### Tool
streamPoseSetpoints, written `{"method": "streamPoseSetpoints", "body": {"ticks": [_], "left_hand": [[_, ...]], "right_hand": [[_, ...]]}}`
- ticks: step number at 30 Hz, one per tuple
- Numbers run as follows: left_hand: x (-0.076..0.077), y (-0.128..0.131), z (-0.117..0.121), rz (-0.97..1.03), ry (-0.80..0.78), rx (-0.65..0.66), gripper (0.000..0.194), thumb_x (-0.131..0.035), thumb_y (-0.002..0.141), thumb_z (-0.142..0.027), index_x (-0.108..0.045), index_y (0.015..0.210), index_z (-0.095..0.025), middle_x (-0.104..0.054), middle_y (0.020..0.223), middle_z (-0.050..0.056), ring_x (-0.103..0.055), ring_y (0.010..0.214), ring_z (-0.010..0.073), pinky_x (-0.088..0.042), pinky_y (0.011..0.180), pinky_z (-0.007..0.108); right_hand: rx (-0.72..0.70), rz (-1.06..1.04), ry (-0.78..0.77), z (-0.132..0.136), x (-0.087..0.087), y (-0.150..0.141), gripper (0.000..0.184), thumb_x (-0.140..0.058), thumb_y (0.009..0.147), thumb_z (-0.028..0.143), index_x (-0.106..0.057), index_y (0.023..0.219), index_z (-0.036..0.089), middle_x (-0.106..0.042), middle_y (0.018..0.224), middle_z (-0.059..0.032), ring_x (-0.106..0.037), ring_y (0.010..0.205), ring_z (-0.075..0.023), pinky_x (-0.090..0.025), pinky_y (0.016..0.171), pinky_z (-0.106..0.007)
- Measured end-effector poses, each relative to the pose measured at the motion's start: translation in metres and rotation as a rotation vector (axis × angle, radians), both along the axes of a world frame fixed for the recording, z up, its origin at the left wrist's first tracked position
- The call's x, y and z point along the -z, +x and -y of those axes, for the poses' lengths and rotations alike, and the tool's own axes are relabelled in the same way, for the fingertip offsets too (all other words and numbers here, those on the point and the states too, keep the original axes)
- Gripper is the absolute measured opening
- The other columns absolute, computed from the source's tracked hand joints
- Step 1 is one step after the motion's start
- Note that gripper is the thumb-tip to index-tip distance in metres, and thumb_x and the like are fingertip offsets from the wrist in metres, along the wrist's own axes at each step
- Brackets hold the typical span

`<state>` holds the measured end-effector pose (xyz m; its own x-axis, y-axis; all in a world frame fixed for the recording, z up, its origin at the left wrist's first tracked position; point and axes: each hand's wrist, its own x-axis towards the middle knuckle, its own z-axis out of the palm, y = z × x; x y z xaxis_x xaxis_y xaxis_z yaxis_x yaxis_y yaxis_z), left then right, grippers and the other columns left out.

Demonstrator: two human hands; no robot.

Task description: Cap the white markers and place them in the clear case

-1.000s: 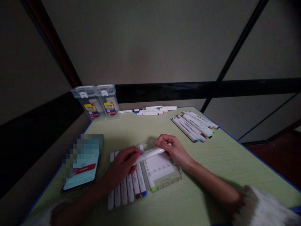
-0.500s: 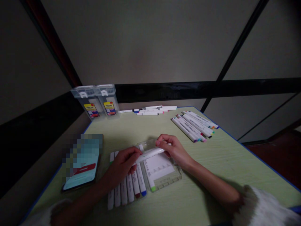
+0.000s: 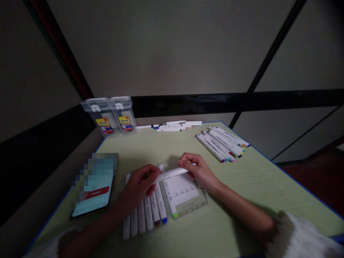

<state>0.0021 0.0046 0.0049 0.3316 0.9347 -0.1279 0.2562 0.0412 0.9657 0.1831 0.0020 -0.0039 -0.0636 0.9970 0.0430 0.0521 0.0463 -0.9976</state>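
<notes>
Between my hands a white marker (image 3: pixel 172 175) is held nearly level, tilted slightly up to the right. My left hand (image 3: pixel 141 182) pinches its left end, and my right hand (image 3: pixel 195 169) grips its right end. Beneath them lies an opened clear plastic case (image 3: pixel 202 201). Its left half holds several white markers (image 3: pixel 142 216) side by side, with dark red and blue ends at the right of the row. In the right half are a white paper insert (image 3: pixel 185 190) and one marker with a light green end (image 3: pixel 174 215). My left hand hides the upper part of the row.
A phone (image 3: pixel 98 182) with a partly blurred screen lies at the left. Two clear lidded boxes (image 3: pixel 109 118) stand at the back left. Several markers (image 3: pixel 174 127) lie along the back edge, and another group (image 3: pixel 221 145) lies at the right. A wall (image 3: pixel 166 53) rises behind the table.
My left hand has shifted slightly upward, and the left end of the marker has risen a little with it. My right hand has stayed almost still.
</notes>
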Motion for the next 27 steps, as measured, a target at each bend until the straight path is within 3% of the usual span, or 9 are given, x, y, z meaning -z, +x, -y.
{"method": "streamPoseSetpoints", "body": {"ticks": [8,22,27], "left_hand": [[-0.0035,-0.0005,0.0016,-0.013,0.019,-0.078,0.018,-0.053,0.069,-0.034,-0.054,0.072,-0.016,-0.042,0.045,-0.009,-0.037,0.039,0.0063,-0.028,0.041,0.017],[-0.008,-0.0007,0.0019,-0.07,0.061,-0.063,0.015,-0.053,0.068,-0.03,-0.054,0.074,-0.016,-0.039,0.047,-0.009,-0.033,0.04,0.0072,-0.028,0.041,0.019],[-0.0034,-0.0027,0.0002,-0.054,0.063,0.009,0.017,-0.051,0.07,-0.033,-0.053,0.075,-0.016,-0.039,0.047,-0.01,-0.033,0.04,0.0067,-0.027,0.041,0.018]], "right_hand": [[0.007,0.0,-0.003,0.0002,0.0005,0.0003,0.026,-0.055,0.067,0.037,-0.045,0.054,0.017,-0.033,0.039,0.0083,-0.024,0.036,-0.0048,-0.014,0.036,-0.02],[0.022,0.01,0.003,0.0002,0.0017,0.0007,0.027,-0.054,0.068,0.037,-0.044,0.053,0.017,-0.033,0.039,0.008,-0.025,0.036,-0.0051,-0.015,0.037,-0.02],[0.023,0.024,0.001,-0.0003,0.0021,0.0006,0.026,-0.054,0.068,0.037,-0.045,0.054,0.017,-0.034,0.039,0.0078,-0.026,0.036,-0.0052,-0.015,0.037,-0.02]]}}
